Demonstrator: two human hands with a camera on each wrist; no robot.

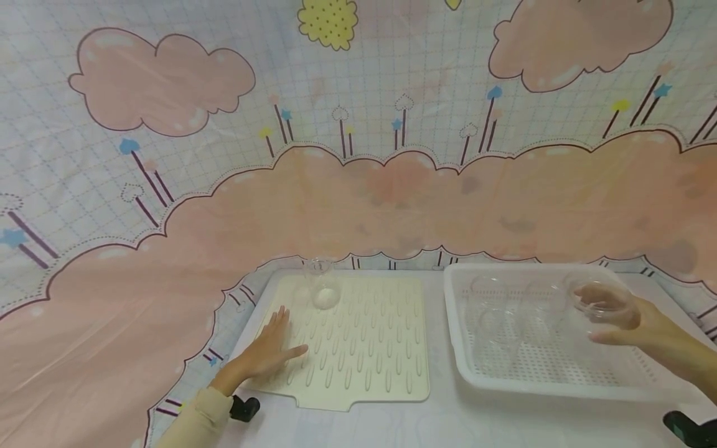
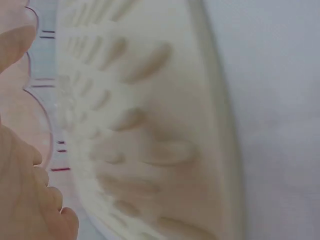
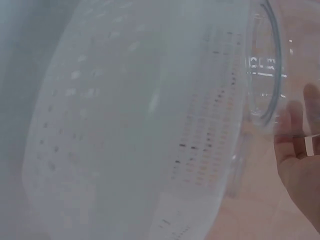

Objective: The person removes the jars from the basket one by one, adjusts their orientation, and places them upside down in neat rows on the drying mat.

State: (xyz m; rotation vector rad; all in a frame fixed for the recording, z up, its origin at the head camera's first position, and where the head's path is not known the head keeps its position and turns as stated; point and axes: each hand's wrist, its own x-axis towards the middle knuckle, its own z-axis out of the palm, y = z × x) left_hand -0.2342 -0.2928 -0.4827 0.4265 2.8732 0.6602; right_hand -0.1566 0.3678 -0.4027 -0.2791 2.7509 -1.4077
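- We're holding a clear cup (image 1: 604,300) in our right hand (image 1: 644,320), at the white basket (image 1: 526,389).
- We're spreading our left hand (image 1: 269,350) wide by the pale tray (image 1: 386,339).
- We're judging the cup light, stiff, slippery; gripping its sides suits.

Head camera looked forward and down.
Wrist cameras stood near: left shared the cream board (image 1: 358,323), right the white basket (image 1: 538,390).
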